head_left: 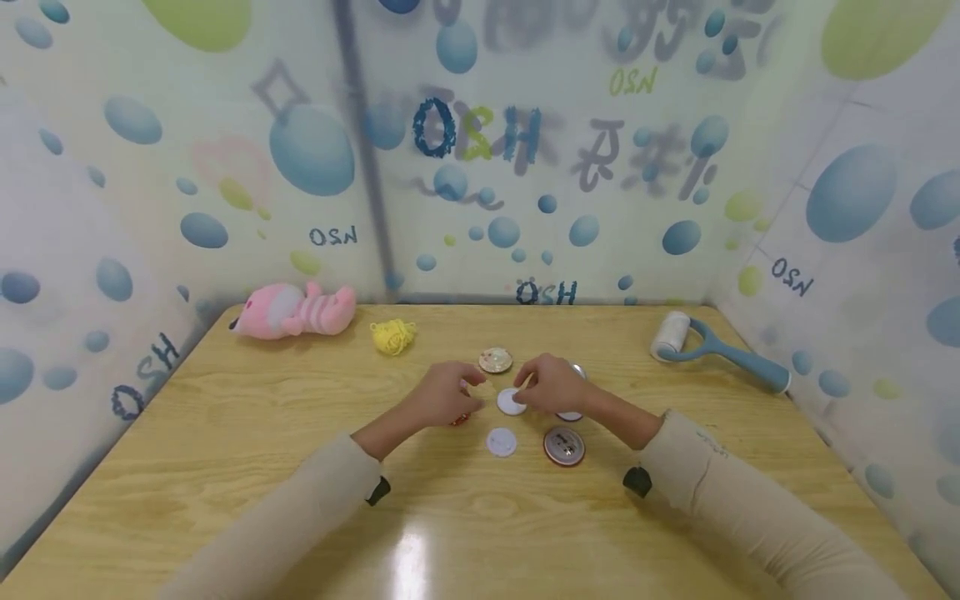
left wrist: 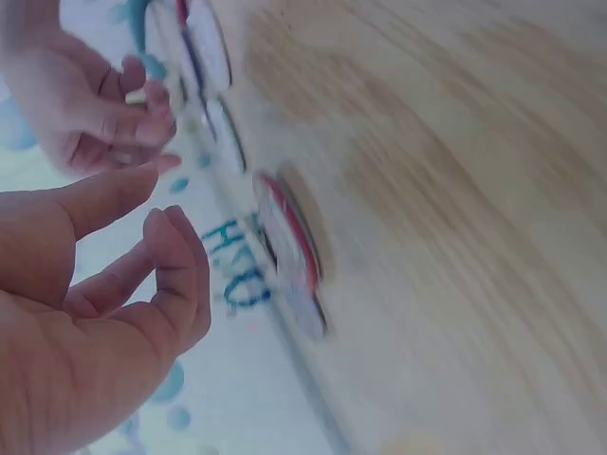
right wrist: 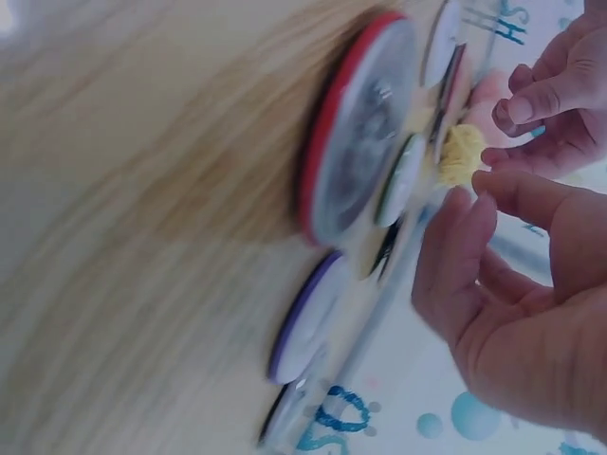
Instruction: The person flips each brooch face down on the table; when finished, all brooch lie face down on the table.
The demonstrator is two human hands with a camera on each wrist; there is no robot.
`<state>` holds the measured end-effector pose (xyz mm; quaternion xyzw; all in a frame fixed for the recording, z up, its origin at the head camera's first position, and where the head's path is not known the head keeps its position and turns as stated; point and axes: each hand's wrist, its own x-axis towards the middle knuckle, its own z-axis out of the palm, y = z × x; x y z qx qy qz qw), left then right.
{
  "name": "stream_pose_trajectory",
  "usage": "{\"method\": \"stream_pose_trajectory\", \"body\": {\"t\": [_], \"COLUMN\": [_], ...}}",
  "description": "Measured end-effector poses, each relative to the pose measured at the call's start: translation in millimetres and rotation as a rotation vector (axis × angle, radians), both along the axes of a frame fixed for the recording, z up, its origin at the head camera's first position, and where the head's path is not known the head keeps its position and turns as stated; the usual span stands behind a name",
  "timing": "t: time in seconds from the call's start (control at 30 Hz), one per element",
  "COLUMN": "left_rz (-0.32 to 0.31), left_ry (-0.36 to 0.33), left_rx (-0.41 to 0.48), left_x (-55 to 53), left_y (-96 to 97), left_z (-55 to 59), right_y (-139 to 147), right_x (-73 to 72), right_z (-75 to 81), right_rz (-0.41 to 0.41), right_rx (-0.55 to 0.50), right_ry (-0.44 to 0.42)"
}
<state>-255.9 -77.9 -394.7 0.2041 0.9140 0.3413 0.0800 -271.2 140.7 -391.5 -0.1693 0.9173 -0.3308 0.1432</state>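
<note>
Several badges (head_left: 564, 448) nr L hand (head_left: 448, 395), R hand (head_left: 553, 385); grip unclear.

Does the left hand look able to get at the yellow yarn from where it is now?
Probably yes: in the head view the yellow yarn lies a little beyond and to the left of the left hand, and no object shows between them.

Left sleeve (head_left: 288, 515): long, pale beige, plain.
Right sleeve (head_left: 757, 512): matching beige, creased, with faint greenish marking (head_left: 708, 442) near its end.
Wrist pieces: small, dark; left piece (head_left: 378, 491), right piece (head_left: 637, 482).
Left grip (head_left: 446, 395), right grip (head_left: 557, 386): bare.
</note>
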Motion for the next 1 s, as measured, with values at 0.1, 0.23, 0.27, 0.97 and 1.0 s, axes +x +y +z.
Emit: {"method": "stream_pose_trajectory", "body": {"t": [0.1,0.23,0.27,0.97,1.0], "left_rz": [0.029,0.047,0.053,0.065,0.065], "left_ry": [0.011,0.003,-0.008,-0.017,-0.01], "left_rx": [0.015,0.008,0.006,-0.125,-0.118], "left_x": [3.7,8.3,9.5,8.3,8.6], "left_y": [-17.1,-35.2,-38.9,-57.9,-56.6], "left_z": [3.6,2.4,1.9,-12.2,-12.8], "right_y": [-5.3,-14.8,-17.7,-76.1,-77.4], "right_x": [1.8,2.8,2.8,3.9,3.6], "right_z": [3.9,6.4,6.2,-0.5,-0.8], "right_rz": [-0.008,-0.002,0.007,0.169,0.167], "right_rx": [0.003,-0.012,-0.019,0.025,0.032], "right_ry": [-0.012,-0.011,-0.01,0.122,0.119]}}
